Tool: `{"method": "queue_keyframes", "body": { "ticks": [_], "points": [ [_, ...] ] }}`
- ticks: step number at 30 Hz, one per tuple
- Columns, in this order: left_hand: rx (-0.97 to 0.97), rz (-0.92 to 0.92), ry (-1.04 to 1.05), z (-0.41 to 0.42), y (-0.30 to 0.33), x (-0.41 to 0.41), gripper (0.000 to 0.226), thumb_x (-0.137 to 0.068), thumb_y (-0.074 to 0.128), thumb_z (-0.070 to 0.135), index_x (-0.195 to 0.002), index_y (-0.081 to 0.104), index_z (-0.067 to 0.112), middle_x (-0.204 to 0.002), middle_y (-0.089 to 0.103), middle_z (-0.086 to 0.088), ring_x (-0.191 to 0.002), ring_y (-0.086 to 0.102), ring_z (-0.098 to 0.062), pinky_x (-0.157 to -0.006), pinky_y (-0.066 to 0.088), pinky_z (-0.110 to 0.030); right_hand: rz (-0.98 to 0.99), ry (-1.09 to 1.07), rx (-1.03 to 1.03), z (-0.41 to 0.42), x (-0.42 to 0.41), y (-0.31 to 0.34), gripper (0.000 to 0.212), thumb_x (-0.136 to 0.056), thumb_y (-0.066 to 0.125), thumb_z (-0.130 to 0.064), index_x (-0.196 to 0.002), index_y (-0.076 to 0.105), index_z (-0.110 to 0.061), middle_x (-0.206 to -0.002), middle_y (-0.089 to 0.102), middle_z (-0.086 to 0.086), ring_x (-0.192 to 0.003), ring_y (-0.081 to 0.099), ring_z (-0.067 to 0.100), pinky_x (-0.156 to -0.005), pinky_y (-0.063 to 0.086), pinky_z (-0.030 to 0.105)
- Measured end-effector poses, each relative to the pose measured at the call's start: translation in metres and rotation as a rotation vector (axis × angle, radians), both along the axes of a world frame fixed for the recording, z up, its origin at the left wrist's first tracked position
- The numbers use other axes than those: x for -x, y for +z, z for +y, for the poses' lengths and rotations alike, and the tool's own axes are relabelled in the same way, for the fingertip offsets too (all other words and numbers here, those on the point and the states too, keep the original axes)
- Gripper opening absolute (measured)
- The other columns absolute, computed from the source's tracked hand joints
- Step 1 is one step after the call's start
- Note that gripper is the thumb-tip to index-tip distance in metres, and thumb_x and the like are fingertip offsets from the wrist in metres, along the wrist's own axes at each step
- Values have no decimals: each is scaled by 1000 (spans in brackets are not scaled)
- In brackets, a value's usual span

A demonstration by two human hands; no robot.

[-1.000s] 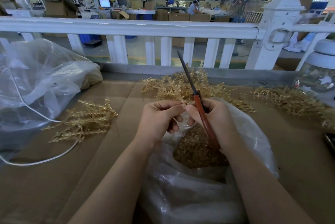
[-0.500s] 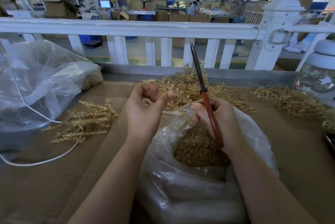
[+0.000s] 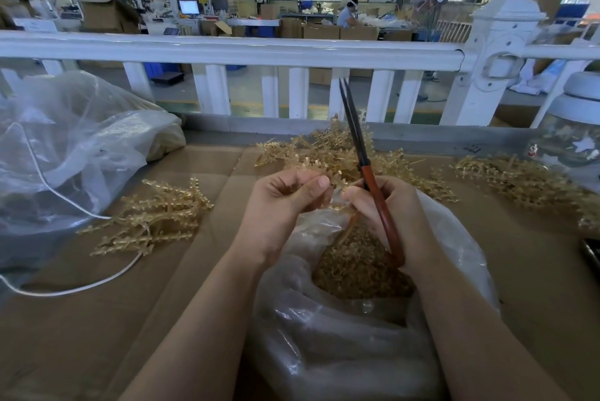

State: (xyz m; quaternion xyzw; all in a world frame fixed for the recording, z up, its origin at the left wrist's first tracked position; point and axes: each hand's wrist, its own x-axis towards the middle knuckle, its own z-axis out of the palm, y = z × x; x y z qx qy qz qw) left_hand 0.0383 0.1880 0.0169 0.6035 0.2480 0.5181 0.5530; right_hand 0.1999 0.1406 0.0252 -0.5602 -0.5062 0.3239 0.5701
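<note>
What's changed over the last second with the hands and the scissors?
The left hand swung away to the left, then came back to the right hand and now pinches a gold sprig. The scissors tipped from leaning left to nearly upright. The right hand's grip on them, the plastic bag and the sprig pile stayed put.

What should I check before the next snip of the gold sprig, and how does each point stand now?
1. Left hand pinches the gold sprig: ok.
2. Right hand grips the scissors: ok.
3. Blades set on the sprig: not ok; they point up, away from it.
4. Left fingers clear of the blades: ok.
5. Plastic bag open beneath both hands to catch cuttings: ok.
6. Cut spot on the sprig: cannot tell; the fingers hide it.
</note>
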Motion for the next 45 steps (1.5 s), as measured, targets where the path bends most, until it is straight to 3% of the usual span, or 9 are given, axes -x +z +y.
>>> {"method": "queue_keyframes", "body": {
  "ticks": [4, 6, 8, 11, 14, 19, 24, 32, 45],
  "points": [
    [-31, 21, 67, -1, 3, 0, 20, -84, 72, 22, -79, 71, 3, -68, 66, -2, -58, 54, -9, -57, 46, -17, -187, -9, -5, 4, 1, -4, 13, -87, 77, -15, -76, 72, -15, -61, 70, -12, -55, 65, 2, -54, 50, 13],
    [-53, 47, 112, -1, 4, 0, 18, -89, 70, 15, -81, 70, -1, -66, 62, -10, -53, 49, -8, -52, 42, -17, -227, -20, 21, 5, 0, -9, 11, -84, 80, -29, -80, 73, -21, -72, 74, -8, -65, 71, 12, -66, 60, 31],
    [-68, 59, 148, -2, 4, 2, 17, -93, 66, 12, -83, 69, -2, -66, 61, -15, -55, 49, -8, -54, 43, -18, -272, -33, 18, 4, 0, -12, 30, -76, 79, -53, -83, 73, -24, -76, 75, -6, -68, 71, 15, -70, 61, 42],
    [-98, 81, 189, -1, 7, 7, 15, -94, 64, 11, -82, 68, 3, -61, 61, 6, -58, 51, -8, -57, 43, -19, -418, -68, 6, 3, 0, -15, 54, -60, 64, -84, -84, 67, -35, -82, 71, -23, -73, 67, 0, -68, 57, 32],
    [-126, 84, 210, 0, 9, 12, 15, -94, 64, 10, -80, 66, 6, -62, 59, 7, -62, 51, -11, -61, 45, -21, -591, -112, -13, 0, 0, -13, 65, -55, 48, -99, -80, 58, -40, -85, 59, -42, -78, 58, -14, -58, 42, 16],
    [-135, 95, 207, 0, 12, 12, 15, -94, 60, 2, -81, 59, -6, -69, 59, 4, -67, 53, -2, -68, 45, -13, -733, -148, -55, -1, -3, -15, 51, -68, 56, -86, -87, 58, -39, -72, 60, -26, -82, 56, -14, -55, 36, 11],
    [-144, 115, 246, 1, 11, 13, 13, -96, 56, 0, -98, 65, -8, -95, 65, -30, -85, 59, -21, -80, 48, -30, -788, -126, -83, -2, -3, -14, 50, -72, 60, -80, -94, 59, -35, -82, 61, -24, -77, 57, -8, -59, 37, 11],
    [-129, 87, 238, 0, 11, 11, 19, -96, 53, -1, -91, 69, 8, -85, 72, 7, -83, 66, -3, -74, 48, -11, -841, -153, -97, -1, -3, -14, 55, -70, 56, -83, -94, 59, -34, -82, 60, -23, -76, 55, -6, -59, 38, 12],
    [-127, 73, 221, 0, 9, 10, 16, -96, 56, 2, -93, 70, 7, -86, 73, 6, -82, 66, -1, -73, 47, -10, -853, -183, -118, -3, -1, -12, 60, -68, 52, -85, -92, 61, -31, -77, 59, -21, -71, 56, -1, -57, 37, 11]
  ]
}}
